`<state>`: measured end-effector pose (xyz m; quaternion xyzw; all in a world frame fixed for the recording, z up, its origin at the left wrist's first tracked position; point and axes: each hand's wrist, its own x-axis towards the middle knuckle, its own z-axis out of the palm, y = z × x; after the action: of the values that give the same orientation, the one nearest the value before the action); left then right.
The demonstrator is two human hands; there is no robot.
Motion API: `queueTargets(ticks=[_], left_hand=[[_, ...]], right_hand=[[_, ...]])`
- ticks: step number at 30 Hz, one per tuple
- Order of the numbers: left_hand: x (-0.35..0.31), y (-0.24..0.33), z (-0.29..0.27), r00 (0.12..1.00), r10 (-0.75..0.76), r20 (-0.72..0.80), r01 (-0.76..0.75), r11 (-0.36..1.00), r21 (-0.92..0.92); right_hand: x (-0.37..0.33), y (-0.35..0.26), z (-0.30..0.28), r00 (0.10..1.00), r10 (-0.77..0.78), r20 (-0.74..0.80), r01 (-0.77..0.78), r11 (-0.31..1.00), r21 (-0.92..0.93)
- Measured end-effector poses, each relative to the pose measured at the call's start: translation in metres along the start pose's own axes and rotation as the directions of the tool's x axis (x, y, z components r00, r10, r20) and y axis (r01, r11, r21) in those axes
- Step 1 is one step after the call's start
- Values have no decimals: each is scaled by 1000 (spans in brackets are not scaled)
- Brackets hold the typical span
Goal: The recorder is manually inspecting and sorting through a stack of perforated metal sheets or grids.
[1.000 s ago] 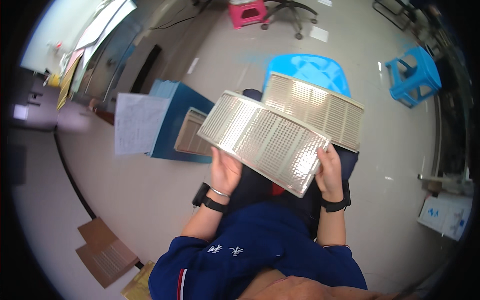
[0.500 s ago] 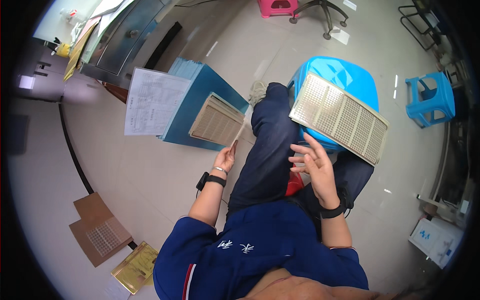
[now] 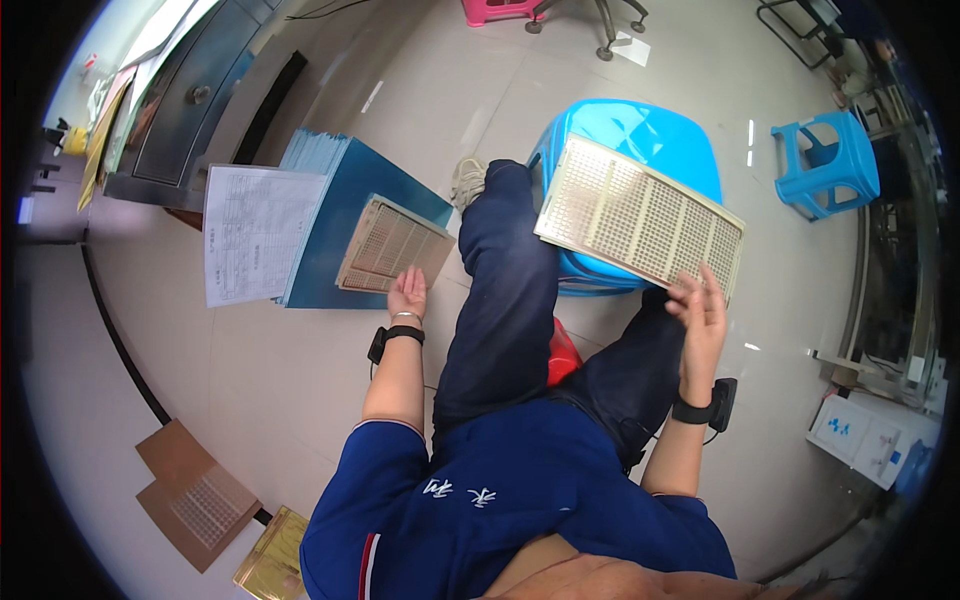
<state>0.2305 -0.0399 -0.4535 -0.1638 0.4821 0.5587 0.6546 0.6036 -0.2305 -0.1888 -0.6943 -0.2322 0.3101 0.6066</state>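
A cream panel [image 3: 640, 215] with a grid of small holes lies tilted across a blue plastic stool [image 3: 640, 125] before me. My right hand [image 3: 700, 312] is open at the panel's near right edge, fingers apart; whether the fingertips touch it cannot be told. To the left, a small pile of similar perforated panels [image 3: 390, 245] rests on a blue stack [image 3: 330, 235]. Against the near edge of that pile is my left hand [image 3: 408, 292], its fingers stretched out and not wrapped round anything. A printed white sheet [image 3: 262, 235] sticks out from the blue stack's left side.
Another blue stool [image 3: 825, 165] stands at the right, with a white box [image 3: 855, 440] below it. A metal cabinet [image 3: 190, 100] is at upper left. On the floor lie cardboard [image 3: 195, 495] and a yellow packet [image 3: 275, 555]. Something red [image 3: 563, 352] shows between my legs.
My left hand has let go of the panel edge it pinched; that panel now lies on the pile. My right hand has moved right, to the near right edge of the cream panel.
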Motion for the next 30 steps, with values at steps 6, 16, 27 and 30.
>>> queueTargets(ticks=[6,16,27,30], left_hand=[[-61,-31,94,861,-104,498,-226,799,558],[-178,-89,195,487,-160,858,-854,116,507],[-215,-67,160,561,-285,777,-181,874,451],[-210,-53,146,578,-268,771,-174,882,437]], right_hand=[[26,41,-52,923,-340,-177,126,706,-697],[13,47,-30,921,-389,22,189,396,-899],[6,32,-48,959,-187,-215,184,982,-36],[-3,14,-50,978,-87,-190,116,982,149]])
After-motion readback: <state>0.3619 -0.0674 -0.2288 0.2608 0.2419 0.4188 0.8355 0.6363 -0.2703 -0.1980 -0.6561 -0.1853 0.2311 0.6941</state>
